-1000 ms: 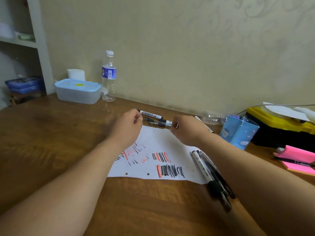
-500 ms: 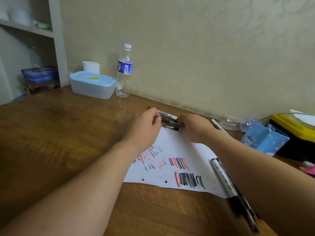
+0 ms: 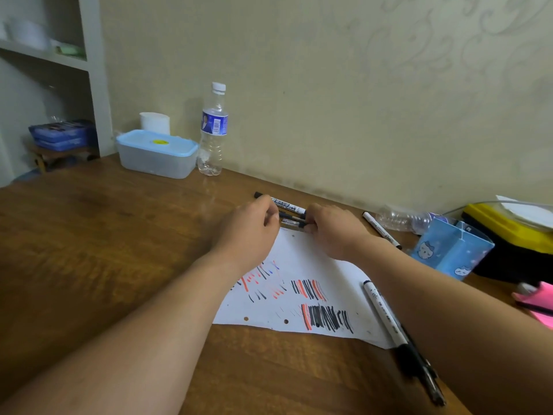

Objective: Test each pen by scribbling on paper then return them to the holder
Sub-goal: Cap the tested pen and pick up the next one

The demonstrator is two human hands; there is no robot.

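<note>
1. Both hands meet at the far edge of the sheet of paper (image 3: 302, 265), each at one end of a small bundle of pens (image 3: 291, 220) that lies crosswise between them.
2. The left hand (image 3: 250, 227) has its fingers curled over the left ends of the bundle; the right hand (image 3: 333, 230) pinches the right ends with bent fingertips.
3. A white marker (image 3: 288, 204) with a black cap lies just behind the bundle, its capped end showing past the left knuckles. Whether either hand grips it, I cannot tell.
4. The paper lies flat on the wooden counter (image 3: 104, 250), covered with red, black and a few blue scribbles.
5. A white pen (image 3: 384, 314) lies along the paper's right edge, with darker pens (image 3: 422, 369) beside it and partly under the right forearm.
6. Another white pen (image 3: 381, 230) lies on the counter beyond the right hand.
7. The blue pen holder (image 3: 452, 254) stands to the right, near the wall, with no pen visible above its rim.
8. At the back left stand a water bottle (image 3: 213, 130) and, just beside it, a plastic box with a blue lid (image 3: 157, 154).
9. A pink notepad (image 3: 537, 302) lies at the right edge.
</note>
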